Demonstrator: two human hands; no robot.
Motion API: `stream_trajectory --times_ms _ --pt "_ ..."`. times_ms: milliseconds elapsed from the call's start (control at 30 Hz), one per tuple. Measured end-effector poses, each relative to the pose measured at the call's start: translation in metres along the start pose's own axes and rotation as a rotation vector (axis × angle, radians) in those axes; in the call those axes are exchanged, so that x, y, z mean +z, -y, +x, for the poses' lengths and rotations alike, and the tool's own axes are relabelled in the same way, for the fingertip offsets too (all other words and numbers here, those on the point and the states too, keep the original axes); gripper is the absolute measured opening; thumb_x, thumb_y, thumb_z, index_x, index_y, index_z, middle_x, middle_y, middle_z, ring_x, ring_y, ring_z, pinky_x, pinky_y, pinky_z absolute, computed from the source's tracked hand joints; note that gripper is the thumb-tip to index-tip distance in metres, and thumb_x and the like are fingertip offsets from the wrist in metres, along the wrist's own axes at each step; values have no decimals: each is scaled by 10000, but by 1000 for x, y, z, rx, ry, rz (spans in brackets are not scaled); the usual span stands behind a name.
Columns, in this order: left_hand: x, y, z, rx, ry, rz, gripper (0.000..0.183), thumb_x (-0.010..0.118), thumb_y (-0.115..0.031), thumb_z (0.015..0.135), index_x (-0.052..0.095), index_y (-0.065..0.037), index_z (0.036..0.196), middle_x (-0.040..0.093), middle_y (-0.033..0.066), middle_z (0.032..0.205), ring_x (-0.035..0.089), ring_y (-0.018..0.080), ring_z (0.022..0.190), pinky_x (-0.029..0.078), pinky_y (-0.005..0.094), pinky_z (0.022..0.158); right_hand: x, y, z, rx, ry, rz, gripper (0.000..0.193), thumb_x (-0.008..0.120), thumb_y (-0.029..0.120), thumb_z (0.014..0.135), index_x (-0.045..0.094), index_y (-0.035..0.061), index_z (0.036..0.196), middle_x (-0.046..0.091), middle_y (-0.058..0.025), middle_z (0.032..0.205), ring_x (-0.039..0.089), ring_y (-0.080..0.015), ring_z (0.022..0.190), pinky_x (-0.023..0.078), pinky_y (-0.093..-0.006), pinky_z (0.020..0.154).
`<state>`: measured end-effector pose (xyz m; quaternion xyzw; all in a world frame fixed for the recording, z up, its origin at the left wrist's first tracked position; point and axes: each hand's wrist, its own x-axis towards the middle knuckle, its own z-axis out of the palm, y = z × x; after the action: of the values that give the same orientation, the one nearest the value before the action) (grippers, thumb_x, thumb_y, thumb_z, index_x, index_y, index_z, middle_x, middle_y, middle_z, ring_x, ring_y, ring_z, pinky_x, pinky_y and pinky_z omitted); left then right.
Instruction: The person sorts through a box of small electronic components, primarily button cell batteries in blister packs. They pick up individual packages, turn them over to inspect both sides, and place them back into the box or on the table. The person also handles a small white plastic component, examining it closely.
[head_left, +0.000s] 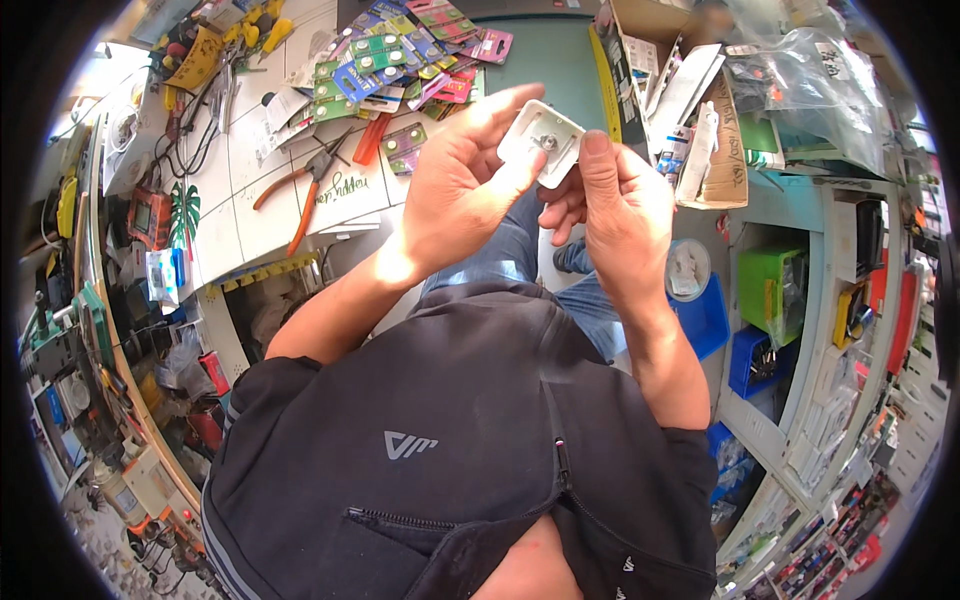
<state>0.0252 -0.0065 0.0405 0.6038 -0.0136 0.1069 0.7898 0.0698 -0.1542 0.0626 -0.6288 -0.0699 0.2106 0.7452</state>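
Note:
Both my hands hold a small white square plastic piece [543, 138] with a round metal part at its centre, raised in front of my chest. My left hand [462, 188] pinches its left edge between thumb and fingers. My right hand [620, 205] grips its right side, with the thumb pressed along the edge. Below the hands are my blue jeans and dark zip-up top.
A white tiled workbench [250, 190] to the left carries orange-handled pliers [300, 190], several coloured blister cards of button cells [400, 70] and tangled cables. A cardboard box [690, 110] and plastic bags lie to the right, above blue bins [705, 315] and a green box [770, 290] on shelves.

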Motion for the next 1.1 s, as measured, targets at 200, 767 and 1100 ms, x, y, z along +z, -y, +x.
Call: stream_trajectory --times_ms 200,767,1100 --pt "3 -12 -2 107 -69 198 452 684 39 836 465 -26 1225 635 160 1097 693 193 942 588 277 760 -2 2 -2 -62 12 -66 431 578 355 977 643 -69 944 638 -93 681 603 -103 517 451 -204 429" --pt "-1 -17 -3 -4 -7 308 288 658 104 844 577 18 1106 620 77 1033 651 108 802 543 204 661 -5 0 -2 -84 13 -168 380 610 334 962 680 -39 961 647 -59 667 606 -79 517 455 -197 433" --pt "5 -12 -2 215 -60 639 267 678 70 835 574 27 1077 595 75 1006 670 117 811 554 201 626 -5 -1 -1 -81 0 -207 389 602 328 968 672 -54 981 648 -56 667 605 -74 526 468 -201 448"
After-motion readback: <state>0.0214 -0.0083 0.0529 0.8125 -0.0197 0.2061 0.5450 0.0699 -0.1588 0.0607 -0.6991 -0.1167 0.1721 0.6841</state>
